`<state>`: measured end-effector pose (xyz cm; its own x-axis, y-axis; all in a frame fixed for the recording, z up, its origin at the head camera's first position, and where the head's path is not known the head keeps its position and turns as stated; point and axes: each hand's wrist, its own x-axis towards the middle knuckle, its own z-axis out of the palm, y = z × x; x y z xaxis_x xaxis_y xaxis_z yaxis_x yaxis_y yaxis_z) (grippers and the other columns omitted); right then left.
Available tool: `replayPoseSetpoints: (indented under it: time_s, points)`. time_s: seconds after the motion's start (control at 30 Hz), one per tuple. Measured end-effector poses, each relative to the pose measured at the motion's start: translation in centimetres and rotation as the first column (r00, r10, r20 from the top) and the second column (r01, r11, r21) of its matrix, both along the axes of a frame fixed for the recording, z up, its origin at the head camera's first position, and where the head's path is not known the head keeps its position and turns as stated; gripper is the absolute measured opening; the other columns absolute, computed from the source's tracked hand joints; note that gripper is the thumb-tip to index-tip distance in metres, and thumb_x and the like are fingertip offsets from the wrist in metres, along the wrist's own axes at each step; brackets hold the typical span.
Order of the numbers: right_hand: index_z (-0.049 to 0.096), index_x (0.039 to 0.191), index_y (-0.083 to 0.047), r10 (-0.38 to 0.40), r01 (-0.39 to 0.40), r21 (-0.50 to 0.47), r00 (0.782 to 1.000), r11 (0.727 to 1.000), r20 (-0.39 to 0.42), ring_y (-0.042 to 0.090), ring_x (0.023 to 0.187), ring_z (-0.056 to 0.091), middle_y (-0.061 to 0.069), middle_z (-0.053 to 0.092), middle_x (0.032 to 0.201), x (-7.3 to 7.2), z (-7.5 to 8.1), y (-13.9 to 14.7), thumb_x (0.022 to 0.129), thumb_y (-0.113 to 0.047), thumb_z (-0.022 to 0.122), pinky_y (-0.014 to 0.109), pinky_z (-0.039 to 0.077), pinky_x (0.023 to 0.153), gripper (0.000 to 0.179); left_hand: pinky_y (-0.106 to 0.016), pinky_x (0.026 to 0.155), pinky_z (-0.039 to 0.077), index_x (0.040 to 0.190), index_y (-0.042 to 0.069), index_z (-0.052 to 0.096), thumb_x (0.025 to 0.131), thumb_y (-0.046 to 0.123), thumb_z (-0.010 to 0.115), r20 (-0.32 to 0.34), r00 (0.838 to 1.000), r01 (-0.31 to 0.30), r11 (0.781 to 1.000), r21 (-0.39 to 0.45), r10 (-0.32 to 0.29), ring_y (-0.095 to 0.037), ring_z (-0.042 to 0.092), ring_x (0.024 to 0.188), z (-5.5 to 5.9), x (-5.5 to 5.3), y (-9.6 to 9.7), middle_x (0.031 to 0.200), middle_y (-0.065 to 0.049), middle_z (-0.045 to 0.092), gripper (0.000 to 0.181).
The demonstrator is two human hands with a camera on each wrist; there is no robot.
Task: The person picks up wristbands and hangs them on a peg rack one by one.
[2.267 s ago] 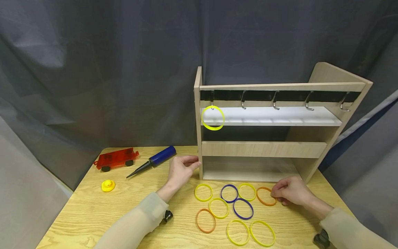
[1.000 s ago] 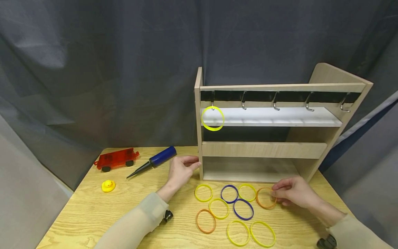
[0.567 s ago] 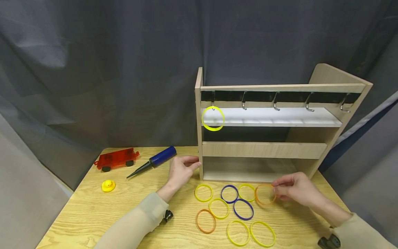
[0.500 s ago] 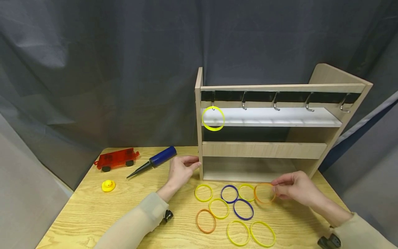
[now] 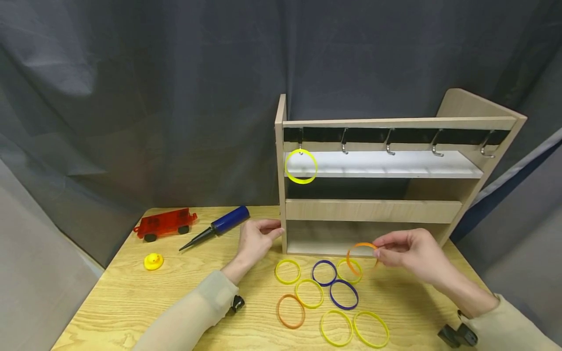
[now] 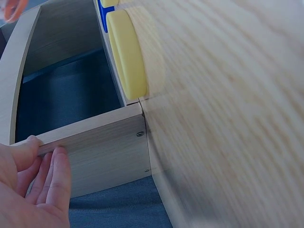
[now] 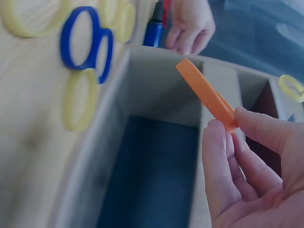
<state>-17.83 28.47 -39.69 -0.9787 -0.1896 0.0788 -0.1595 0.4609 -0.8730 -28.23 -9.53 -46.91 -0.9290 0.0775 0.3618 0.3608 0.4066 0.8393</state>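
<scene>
My right hand (image 5: 412, 253) pinches an orange ring (image 5: 351, 263) between thumb and fingertips, above the table in front of the wooden shelf (image 5: 373, 210). The right wrist view shows this orange ring (image 7: 204, 90) nearly edge-on. My left hand (image 5: 256, 241) grips the front edge of the shelf's left side panel (image 6: 99, 159), its thumb on the edge and its fingers along the outer face. A yellow ring (image 5: 301, 182) hangs from the leftmost of several metal hooks (image 5: 344, 146). Yellow, blue and orange rings lie on the table, among them a blue ring (image 5: 344, 308) and another orange ring (image 5: 290, 327).
A red toy wagon (image 5: 162, 224), a blue hand pump (image 5: 226, 222) and a yellow rubber duck (image 5: 152, 262) are on the left of the wooden table (image 5: 118, 302). Grey curtains (image 5: 175, 97) stand behind and beside it. The other hooks bear no rings.
My right hand has lifted the orange ring off the table and moved it up and left, tilting it. The left hand stays at the side panel.
</scene>
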Motion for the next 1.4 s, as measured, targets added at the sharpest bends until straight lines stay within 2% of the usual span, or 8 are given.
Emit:
replayPoseSetpoints:
  time_s: [0.27, 0.5, 0.77, 0.87, 1.0, 1.17, 1.33, 1.4]
  points:
    - [0.083, 0.118, 0.003, -0.010, 0.014, 0.036, 0.994, 0.999, -0.111, 0.006, 0.084, 0.083, 0.007, 0.088, 0.098, 0.7, 3.7, -2.1, 0.098, -0.010, 0.088, 0.027, 0.070, 0.076, 0.025, -0.037, 0.084, 0.071, 0.112, 0.009, 0.090, 0.096, 0.018, 0.091, 0.013, 1.000, 0.004, 1.000, -0.003, -0.004, -0.025, 0.088, 0.096, -0.1, -0.1, 0.0, 0.108, -0.009, 0.089, 0.018]
    - [0.086, 0.112, -0.003, 0.011, -0.002, 0.036, 0.970, 0.999, -0.244, 0.005, 0.082, 0.082, -0.006, 0.087, 0.092, 0.4, 6.0, -4.4, 0.095, -0.008, 0.090, 0.023, 0.067, 0.071, 0.018, -0.038, 0.085, 0.071, 0.114, 0.009, 0.090, 0.096, 0.018, 0.090, 0.021, 1.000, 0.004, 1.000, -0.002, -0.004, -0.026, 0.088, 0.098, 0.0, 0.0, -0.1, 0.107, -0.009, 0.089, 0.020]
    - [0.085, 0.112, -0.001, -0.003, -0.018, -0.065, 0.948, 0.998, -0.319, 0.006, 0.083, 0.085, 0.003, 0.089, 0.096, -0.1, 8.8, -6.9, 0.094, -0.007, 0.091, 0.024, 0.069, 0.076, 0.020, -0.039, 0.087, 0.071, 0.114, 0.009, 0.090, 0.097, 0.018, 0.090, 0.023, 1.000, 0.002, 1.000, -0.012, -0.002, -0.025, 0.088, 0.098, -0.1, -0.1, 0.0, 0.108, -0.009, 0.089, 0.020]
    - [0.084, 0.113, 0.003, -0.020, -0.028, -0.132, 0.937, 0.991, -0.348, 0.007, 0.084, 0.085, 0.001, 0.089, 0.095, -0.4, 10.0, -7.9, 0.095, -0.007, 0.091, 0.023, 0.069, 0.078, 0.022, -0.038, 0.086, 0.071, 0.114, 0.010, 0.090, 0.096, 0.019, 0.091, 0.029, 1.000, 0.002, 1.000, -0.012, -0.001, -0.025, 0.087, 0.098, -0.1, -0.1, 0.0, 0.109, -0.008, 0.089, 0.020]
    - [0.081, 0.116, 0.009, -0.048, -0.066, -0.284, 0.925, 0.957, -0.376, 0.009, 0.084, 0.085, -0.003, 0.089, 0.095, -0.9, 11.3, -9.2, 0.094, -0.001, 0.090, 0.024, 0.069, 0.079, 0.026, -0.037, 0.084, 0.071, 0.113, 0.011, 0.090, 0.096, 0.019, 0.091, 0.019, 1.000, 0.001, 1.000, -0.012, 0.000, -0.025, 0.087, 0.097, -0.1, -0.1, 0.0, 0.108, -0.009, 0.089, 0.019]
    - [0.082, 0.118, 0.007, -0.093, -0.110, -0.453, 0.910, 0.885, -0.403, 0.009, 0.087, 0.085, 0.003, 0.089, 0.101, -2.1, 12.2, -10.9, 0.094, 0.002, 0.088, 0.027, 0.070, 0.082, 0.025, -0.039, 0.084, 0.071, 0.111, 0.010, 0.090, 0.096, 0.017, 0.091, -0.012, 1.000, 0.010, 1.000, -0.010, -0.010, -0.026, 0.087, 0.096, -0.1, -0.2, -0.1, 0.108, -0.010, 0.089, 0.017]
    - [0.083, 0.114, 0.006, -0.173, -0.118, -0.557, 0.881, 0.822, -0.441, 0.010, 0.084, 0.085, 0.004, 0.089, 0.101, -3.3, 12.7, -12.9, 0.093, 0.010, 0.086, 0.028, 0.070, 0.081, 0.022, -0.038, 0.084, 0.071, 0.111, 0.010, 0.091, 0.096, 0.017, 0.092, -0.020, 1.000, 0.009, 1.000, -0.012, -0.009, -0.026, 0.088, 0.096, -0.3, -0.3, 0.0, 0.108, -0.010, 0.089, 0.017]
    - [0.083, 0.113, 0.006, -0.189, -0.121, -0.574, 0.872, 0.810, -0.451, 0.009, 0.084, 0.085, 0.005, 0.089, 0.101, -3.8, 12.7, -13.6, 0.092, 0.012, 0.085, 0.029, 0.070, 0.081, 0.022, -0.038, 0.085, 0.071, 0.112, 0.011, 0.091, 0.096, 0.017, 0.092, -0.012, 1.000, 0.004, 1.000, -0.014, -0.005, -0.025, 0.088, 0.096, -0.3, -0.3, -0.1, 0.109, -0.009, 0.089, 0.017]
